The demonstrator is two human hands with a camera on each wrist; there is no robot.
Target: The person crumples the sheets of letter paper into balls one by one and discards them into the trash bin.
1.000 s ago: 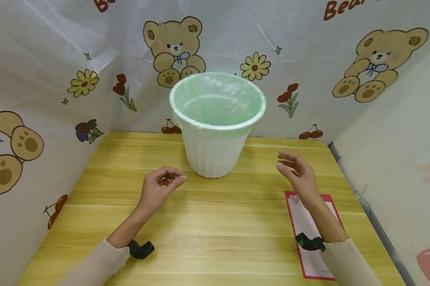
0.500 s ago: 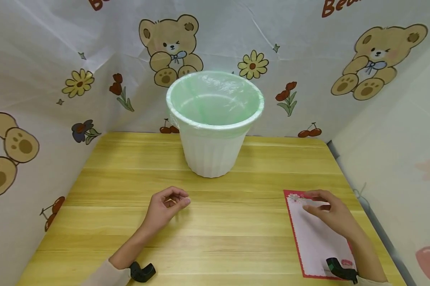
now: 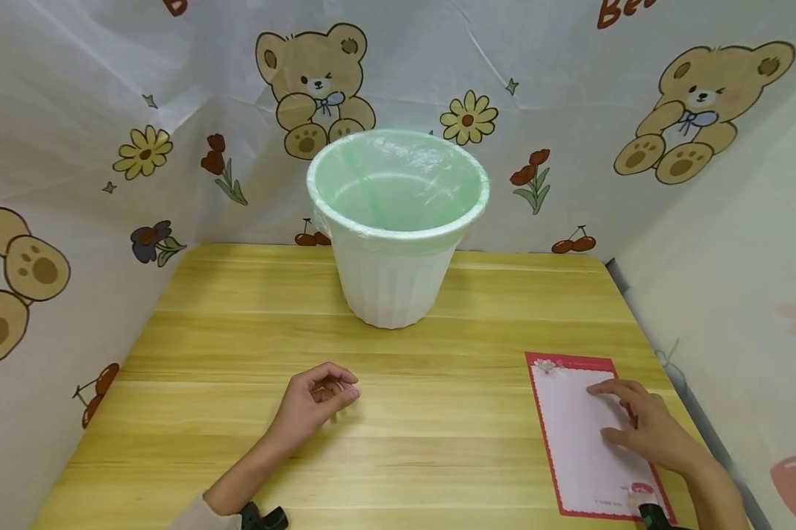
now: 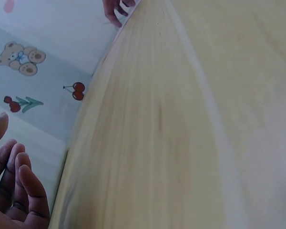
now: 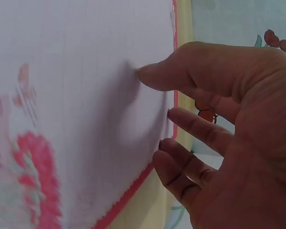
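Observation:
A sheet of white paper with a red patterned border (image 3: 573,442) lies flat at the right of the table. Over its right part is my right hand (image 3: 656,434), thumb and fingers spread apart, tips right at the paper's surface. In the right wrist view the thumb of that hand (image 5: 219,114) comes down close to the sheet (image 5: 100,57), and the other fingers reach the red edge. My left hand (image 3: 318,401) hovers over the bare wood left of centre, fingers loosely bent, holding nothing. The left wrist view shows its relaxed fingers (image 4: 24,186) too.
A white ribbed bin (image 3: 394,287) lined with a thin green plastic bag (image 3: 398,195) stands at the back middle of the wooden table (image 3: 424,456). Behind it hangs a white cloth (image 3: 411,66) printed with bears and flowers. A pale wall (image 3: 755,294) borders the right side.
My right hand has come down and toward me, from beyond the paper's top to over its right side. My left hand has drawn back toward me and slightly right.

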